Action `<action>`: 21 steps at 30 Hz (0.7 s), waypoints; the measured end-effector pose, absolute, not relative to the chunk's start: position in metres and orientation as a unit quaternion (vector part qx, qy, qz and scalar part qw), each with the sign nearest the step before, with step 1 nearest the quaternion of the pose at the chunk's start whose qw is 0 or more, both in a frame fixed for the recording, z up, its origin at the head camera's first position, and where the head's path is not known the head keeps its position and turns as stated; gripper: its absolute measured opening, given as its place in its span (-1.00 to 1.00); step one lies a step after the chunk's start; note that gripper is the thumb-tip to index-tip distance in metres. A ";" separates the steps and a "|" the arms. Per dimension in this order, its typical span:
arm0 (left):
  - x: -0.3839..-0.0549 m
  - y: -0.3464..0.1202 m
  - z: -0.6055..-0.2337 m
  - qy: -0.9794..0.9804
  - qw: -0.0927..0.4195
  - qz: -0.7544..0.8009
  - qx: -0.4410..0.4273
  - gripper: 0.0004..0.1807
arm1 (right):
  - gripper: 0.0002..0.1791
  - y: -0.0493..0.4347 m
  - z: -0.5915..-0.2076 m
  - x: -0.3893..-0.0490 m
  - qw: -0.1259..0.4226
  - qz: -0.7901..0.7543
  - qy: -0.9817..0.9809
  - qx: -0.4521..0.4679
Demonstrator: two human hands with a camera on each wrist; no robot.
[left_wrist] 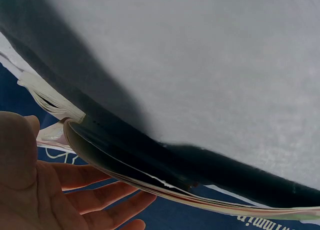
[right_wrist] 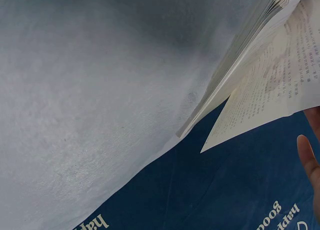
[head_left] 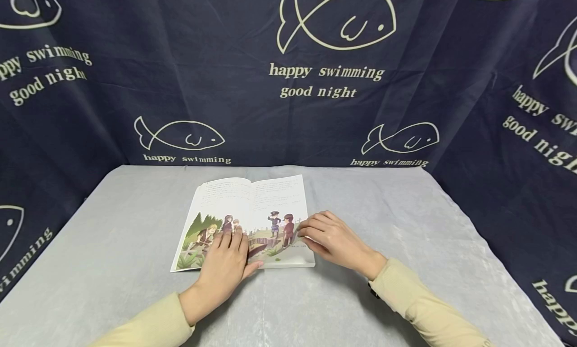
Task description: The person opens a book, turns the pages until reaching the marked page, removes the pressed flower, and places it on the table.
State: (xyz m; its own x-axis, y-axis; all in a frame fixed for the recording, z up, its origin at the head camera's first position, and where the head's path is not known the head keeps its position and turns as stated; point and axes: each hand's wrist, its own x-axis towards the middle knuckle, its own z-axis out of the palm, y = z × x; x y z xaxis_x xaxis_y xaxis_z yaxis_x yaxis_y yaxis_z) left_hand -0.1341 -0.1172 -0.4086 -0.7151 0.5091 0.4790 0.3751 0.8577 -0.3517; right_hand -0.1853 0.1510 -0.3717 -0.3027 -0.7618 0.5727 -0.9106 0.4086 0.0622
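Note:
An open illustrated book [head_left: 275,197] lies on the grey cloth, with text above and a drawn scene across both pages. My left hand [head_left: 225,264] rests on the lower left page, fingers straight and thumb reaching past the spine. The left wrist view has the left hand's fingers [left_wrist: 100,195] along the bowed left pages [left_wrist: 165,192]. At the right edge my right hand [head_left: 335,239] holds a page with bent fingers, the thumb low. In the right wrist view that page [right_wrist: 270,90] stands away from the stack [right_wrist: 235,65]; part of the right hand is out of frame.
Grey cloth [head_left: 405,212] covers the table around the book. Behind and at both sides hangs a dark blue curtain [head_left: 252,46] with white fish outlines and lettering. A small black item [head_left: 373,290] shows at the right cuff.

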 end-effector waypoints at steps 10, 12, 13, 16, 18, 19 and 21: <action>-0.133 -0.120 -0.408 -0.932 0.253 0.096 -0.240 -0.26 | -0.87 0.153 -0.373 -0.186 0.263 0.153 -0.797 0.522; -0.132 -0.120 -0.407 -0.936 0.243 0.091 -0.239 -0.28 | -0.87 0.154 -0.374 -0.186 0.261 0.155 -0.799 0.520; -0.132 -0.120 -0.406 -0.937 0.240 0.090 -0.239 -0.29 | -0.87 0.154 -0.373 -0.186 0.259 0.155 -0.801 0.518; -0.131 -0.121 -0.405 -0.940 0.232 0.079 -0.239 -0.31 | -0.85 0.156 -0.373 -0.187 0.256 0.155 -0.805 0.513; -0.131 -0.122 -0.405 -0.941 0.228 0.072 -0.238 -0.32 | -0.83 0.156 -0.374 -0.187 0.254 0.153 -0.808 0.509; -0.131 -0.122 -0.406 -0.942 0.225 0.069 -0.238 -0.32 | -0.82 0.157 -0.374 -0.187 0.254 0.152 -0.809 0.508; -0.131 -0.122 -0.406 -0.943 0.223 0.062 -0.239 -0.33 | -0.80 0.157 -0.374 -0.187 0.252 0.151 -0.812 0.504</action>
